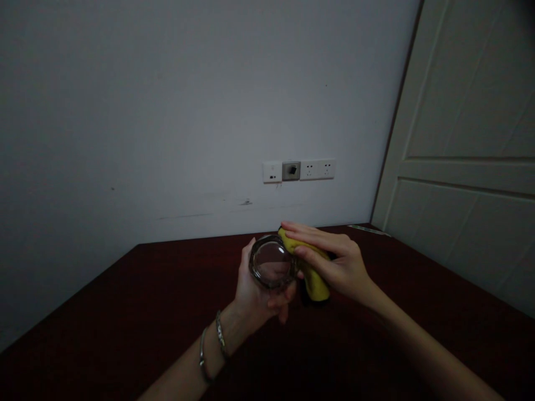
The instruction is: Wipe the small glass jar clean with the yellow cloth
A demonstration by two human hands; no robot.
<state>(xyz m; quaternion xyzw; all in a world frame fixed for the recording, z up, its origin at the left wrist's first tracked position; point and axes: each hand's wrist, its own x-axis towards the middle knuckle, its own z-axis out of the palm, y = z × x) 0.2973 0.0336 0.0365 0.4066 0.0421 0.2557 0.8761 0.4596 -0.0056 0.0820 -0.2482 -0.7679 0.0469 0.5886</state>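
A round, clear glass vessel (273, 263) with a thick rim is tilted so its round face points toward me. My left hand (254, 295) wraps around it from the left and below. Two metal bracelets (212, 346) circle that wrist. My right hand (334, 259) grips a folded yellow cloth (315, 278) with dark edging. The cloth's upper end presses against the upper right rim of the glass, while its lower part hangs below the fingers. Whether the glass is a cup, a jar or an ashtray, I cannot tell.
Beneath my hands spreads a dark red tabletop (175, 301). It meets a pale wall (167, 111) bearing a row of sockets and switches (298, 170). A white panelled door (468, 167) stands at the right. Near the back right edge lies a thin flat strip (368, 229).
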